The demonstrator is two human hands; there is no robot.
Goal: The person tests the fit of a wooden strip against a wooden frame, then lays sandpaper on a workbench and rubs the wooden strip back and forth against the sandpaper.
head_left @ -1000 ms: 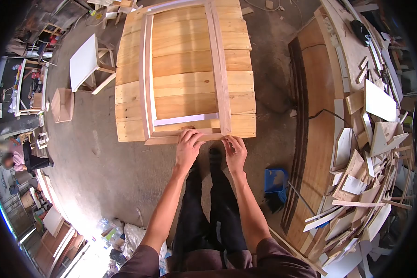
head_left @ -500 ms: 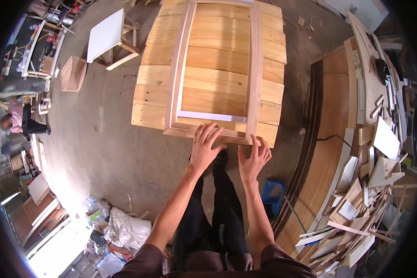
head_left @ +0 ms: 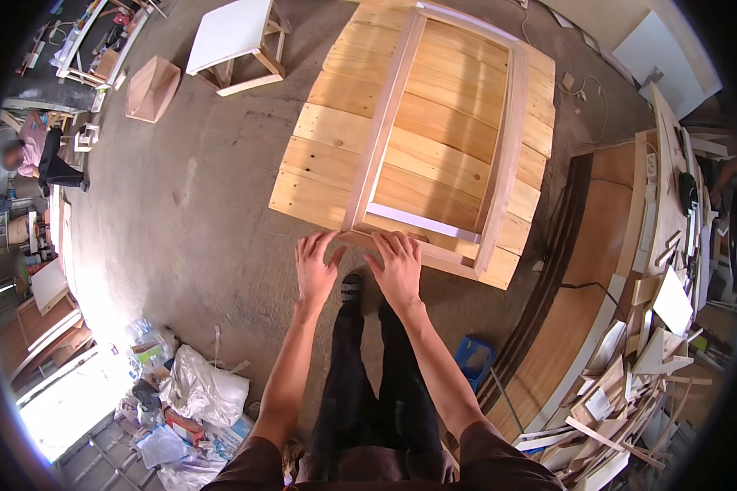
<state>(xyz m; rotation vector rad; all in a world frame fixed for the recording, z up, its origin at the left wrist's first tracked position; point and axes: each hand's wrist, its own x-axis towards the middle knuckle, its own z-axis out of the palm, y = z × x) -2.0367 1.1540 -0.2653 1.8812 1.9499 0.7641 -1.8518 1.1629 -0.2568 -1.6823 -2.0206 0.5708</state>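
Near edge: the left hand, half open with thumb apart, has its fingertips at the near left corner of the wooden frame; whether they press on it cannot be told. The right hand, also half open, thumb spread, rests its fingers on the near rail, not closed around it. The frame, a long rectangle of pale pinkish-brown wood, lies flat and slightly askew on the yellow plank top. Just inside its near end, a lilac-white strip runs crosswise. Beyond, planks with knots and dark holes show through the opening; the far rail carries a similar pale edge.
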